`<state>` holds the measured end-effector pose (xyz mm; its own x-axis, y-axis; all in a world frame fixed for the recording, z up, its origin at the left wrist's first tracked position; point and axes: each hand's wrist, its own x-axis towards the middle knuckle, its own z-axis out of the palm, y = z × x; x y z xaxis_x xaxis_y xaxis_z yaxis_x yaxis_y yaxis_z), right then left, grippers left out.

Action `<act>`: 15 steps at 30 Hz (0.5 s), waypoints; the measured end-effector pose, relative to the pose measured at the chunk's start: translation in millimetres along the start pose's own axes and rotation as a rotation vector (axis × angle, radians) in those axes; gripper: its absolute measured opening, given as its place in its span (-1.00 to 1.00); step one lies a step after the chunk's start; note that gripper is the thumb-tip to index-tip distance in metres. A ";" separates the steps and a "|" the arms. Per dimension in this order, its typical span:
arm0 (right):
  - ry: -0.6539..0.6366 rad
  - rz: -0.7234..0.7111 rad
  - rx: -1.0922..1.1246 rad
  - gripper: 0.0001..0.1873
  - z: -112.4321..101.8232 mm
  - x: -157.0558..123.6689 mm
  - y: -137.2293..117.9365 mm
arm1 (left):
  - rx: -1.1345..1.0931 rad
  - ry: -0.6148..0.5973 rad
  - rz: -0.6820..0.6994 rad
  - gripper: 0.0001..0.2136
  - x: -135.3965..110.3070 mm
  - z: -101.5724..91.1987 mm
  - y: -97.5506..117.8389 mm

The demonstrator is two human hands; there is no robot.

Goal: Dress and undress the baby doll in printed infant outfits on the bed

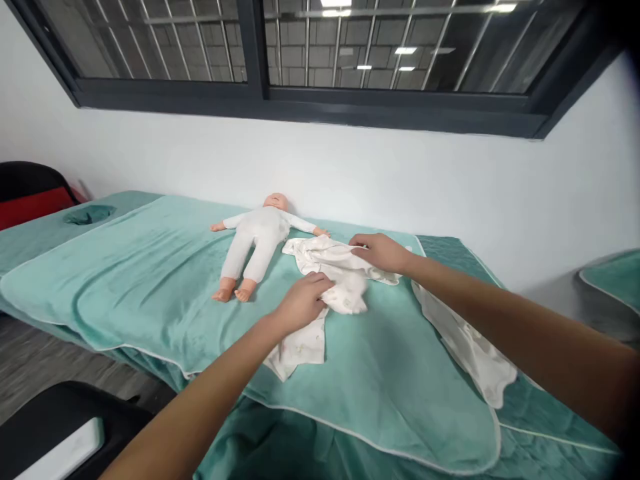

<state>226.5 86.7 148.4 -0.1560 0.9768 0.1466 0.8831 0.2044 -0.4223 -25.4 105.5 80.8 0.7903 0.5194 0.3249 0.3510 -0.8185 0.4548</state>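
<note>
A white baby garment [345, 293] with a faint small print lies crumpled on the green bed cover [390, 373]. My left hand [304, 301] is closed on its near-left part, with one piece of fabric hanging toward the front of the bed. Farther back and to the right, my right hand [379, 252] pinches its upper edge. Left of the garment lies a baby doll [260, 233] on its back, dressed in white, arms spread and feet toward me. Another white cloth piece [470, 340] rests under my right forearm; whether it joins the garment I cannot tell.
Behind the bed stands a white wall [200, 153] with a dark-framed window [310, 100] above. At the lower left, a white device [65, 453] sits on a black chair [75, 407]. A red and black chair [35, 200] is at the far left.
</note>
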 end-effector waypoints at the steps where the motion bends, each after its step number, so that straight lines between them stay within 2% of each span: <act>1: 0.002 -0.037 0.097 -0.70 -3.4 -10.6 -14.7 | -0.012 0.084 0.065 -0.70 -1.6 0.5 12.6; 3: -0.066 -0.065 0.235 -0.72 -9.5 -32.7 -44.4 | 0.006 0.281 0.083 -0.62 -2.6 0.1 36.5; 5: -0.120 -0.078 0.313 -0.73 -15.7 -56.7 -72.3 | 0.036 0.375 0.064 -0.54 -2.4 -2.3 54.5; 6: -0.125 -0.091 0.336 -0.75 -19.1 -69.7 -84.4 | 0.048 0.349 0.068 -0.56 -3.2 -4.4 60.4; 8: -0.122 -0.091 0.373 -0.77 -24.6 -97.1 -102.7 | 0.067 0.216 0.083 -0.73 -8.5 -9.8 65.9; 10: -0.121 0.006 0.423 -0.80 -24.6 -124.4 -111.4 | 0.069 0.176 0.005 -0.88 -19.2 -16.5 65.6; 12: -0.106 0.140 0.517 -0.79 -14.1 -146.7 -111.3 | -0.003 0.327 -0.181 -0.90 -33.0 -23.6 64.1; 15: -0.006 0.267 0.671 -0.65 23.1 -160.9 -105.3 | -0.265 0.685 -0.425 -0.87 -51.6 -32.0 67.9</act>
<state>148.3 -90.5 148.6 0.0234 0.9988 -0.0422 0.4296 -0.0481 -0.9017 -58.5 30.9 121.5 0.1094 0.8739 0.4737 0.3526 -0.4797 0.8035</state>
